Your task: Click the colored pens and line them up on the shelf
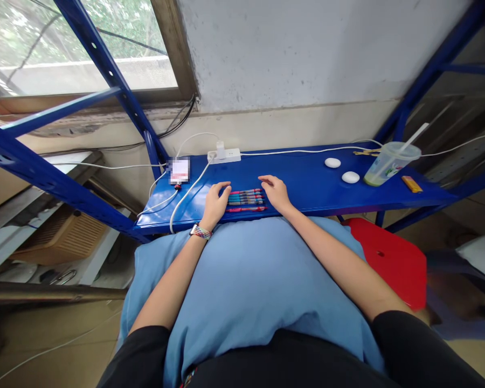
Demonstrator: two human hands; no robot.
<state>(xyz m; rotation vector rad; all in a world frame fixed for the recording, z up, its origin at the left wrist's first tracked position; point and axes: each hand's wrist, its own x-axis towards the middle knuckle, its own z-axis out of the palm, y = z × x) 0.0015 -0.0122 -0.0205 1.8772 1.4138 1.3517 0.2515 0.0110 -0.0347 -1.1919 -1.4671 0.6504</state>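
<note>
Several pens point(246, 199) lie side by side on the blue shelf point(299, 186), pointing left to right, with a pink one point(246, 209) nearest the front edge, slightly apart from the others. At their left ends rests my left hand point(217, 205), fingers curved around the side of the row; it holds nothing that I can see. Over by the right ends is my right hand point(276, 193), its fingers apart and bent toward the pens, with nothing in it. A blue cushion point(258, 275) lies under my forearms.
A power strip point(230, 156) with white cables and a phone-like device point(179, 170) stand at the left. Toward the right are two white egg-shaped objects point(332, 163), a plastic cup with a straw point(390, 164) and a yellow packet point(411, 184). Below right is a red stool point(392, 258).
</note>
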